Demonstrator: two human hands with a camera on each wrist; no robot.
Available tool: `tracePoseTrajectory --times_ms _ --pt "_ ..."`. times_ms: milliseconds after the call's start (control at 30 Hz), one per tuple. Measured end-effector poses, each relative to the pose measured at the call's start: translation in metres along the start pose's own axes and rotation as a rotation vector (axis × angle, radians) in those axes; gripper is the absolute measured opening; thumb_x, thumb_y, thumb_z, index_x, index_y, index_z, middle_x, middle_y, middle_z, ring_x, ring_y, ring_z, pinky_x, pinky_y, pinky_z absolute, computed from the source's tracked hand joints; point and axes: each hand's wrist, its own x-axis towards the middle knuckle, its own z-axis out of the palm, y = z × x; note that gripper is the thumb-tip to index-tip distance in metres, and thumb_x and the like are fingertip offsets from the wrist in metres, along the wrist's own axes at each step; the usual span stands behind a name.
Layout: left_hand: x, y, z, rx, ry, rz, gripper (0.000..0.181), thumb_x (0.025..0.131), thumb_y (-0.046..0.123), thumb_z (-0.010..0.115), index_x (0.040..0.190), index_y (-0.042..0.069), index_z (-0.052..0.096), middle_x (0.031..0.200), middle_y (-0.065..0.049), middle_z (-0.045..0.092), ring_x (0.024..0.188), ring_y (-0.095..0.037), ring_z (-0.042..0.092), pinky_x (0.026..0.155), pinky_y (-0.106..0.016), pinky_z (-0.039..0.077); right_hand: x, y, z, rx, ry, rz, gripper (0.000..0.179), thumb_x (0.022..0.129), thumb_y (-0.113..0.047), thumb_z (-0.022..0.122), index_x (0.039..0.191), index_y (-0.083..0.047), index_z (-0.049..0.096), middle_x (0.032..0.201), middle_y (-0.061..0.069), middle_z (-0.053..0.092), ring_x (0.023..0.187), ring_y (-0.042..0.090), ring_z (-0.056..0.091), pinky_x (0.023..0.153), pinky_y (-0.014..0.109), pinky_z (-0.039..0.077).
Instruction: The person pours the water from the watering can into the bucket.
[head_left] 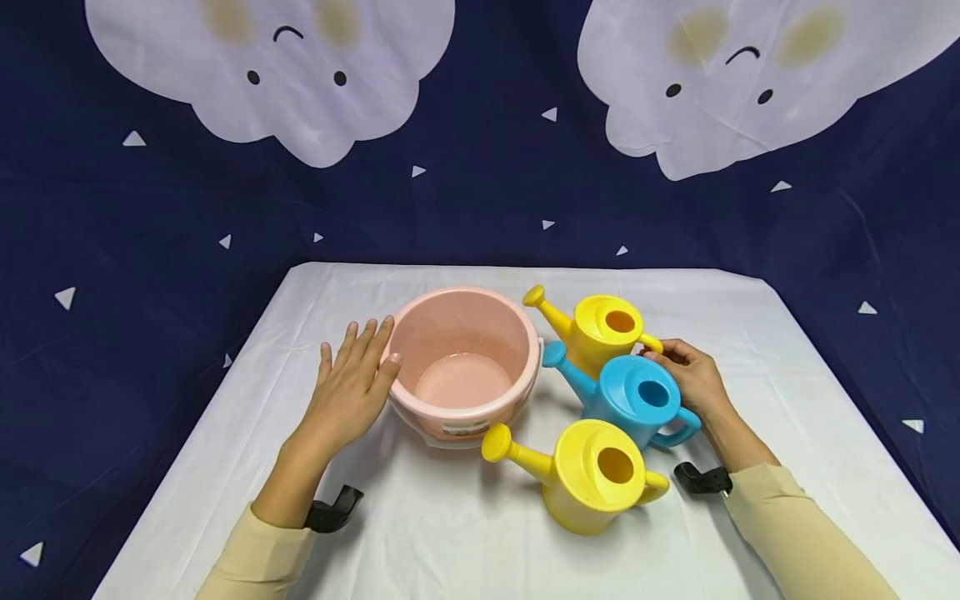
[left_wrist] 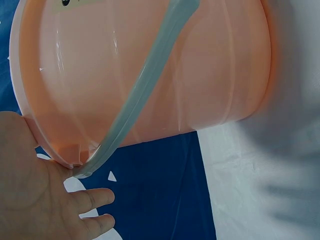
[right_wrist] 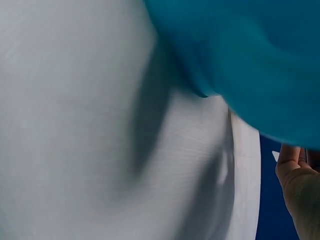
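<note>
A pink bucket (head_left: pixel 465 379) stands upright on the table, and its grey handle (left_wrist: pixel 145 80) hangs down along the side in the left wrist view. My left hand (head_left: pixel 354 385) lies against the bucket's left rim with fingers straight. At the right, my right hand (head_left: pixel 693 379) pinches the handle of the far yellow watering can (head_left: pixel 606 321); its fingertips are partly hidden behind the blue watering can (head_left: pixel 630 387). In the right wrist view the blue can covers most of what the right hand (right_wrist: pixel 300 185) holds. A second yellow watering can (head_left: pixel 588 475) stands nearest me.
A white cloth covers the table (head_left: pixel 420 533). Behind it hangs a dark blue backdrop (head_left: pixel 480 208) with clouds and small white triangles. All three cans' spouts point left, and the near can's spout overlaps the bucket's lower edge in the head view.
</note>
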Motion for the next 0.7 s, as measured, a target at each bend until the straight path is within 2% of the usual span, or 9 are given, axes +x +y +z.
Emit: tracePoseTrajectory --times_ms 433,700 --pt "-0.0001 -0.0007 0.0002 -0.009 -0.002 0.001 0.060 0.100 0.054 0.018 0.153 0.028 0.006 0.160 -0.012 0.010 0.149 -0.032 -0.004 0.114 -0.062 -0.009 -0.0017 0.0042 -0.0006 -0.011 -0.014 0.035 0.053 0.086 -0.050 0.061 0.119 -0.009 0.058 0.090 -0.025 0.061 0.091 0.003 0.056 0.076 0.009 0.048" --pt "0.0003 -0.0004 0.0007 -0.011 0.011 0.009 0.059 0.100 0.053 0.018 0.153 0.028 0.007 0.159 -0.014 0.012 0.149 -0.032 -0.004 0.114 -0.061 -0.008 -0.0027 0.0054 -0.0053 0.007 -0.051 0.016 0.053 0.089 -0.046 0.059 0.126 -0.010 0.054 0.096 -0.024 0.061 0.093 0.000 0.057 0.077 0.009 0.049"
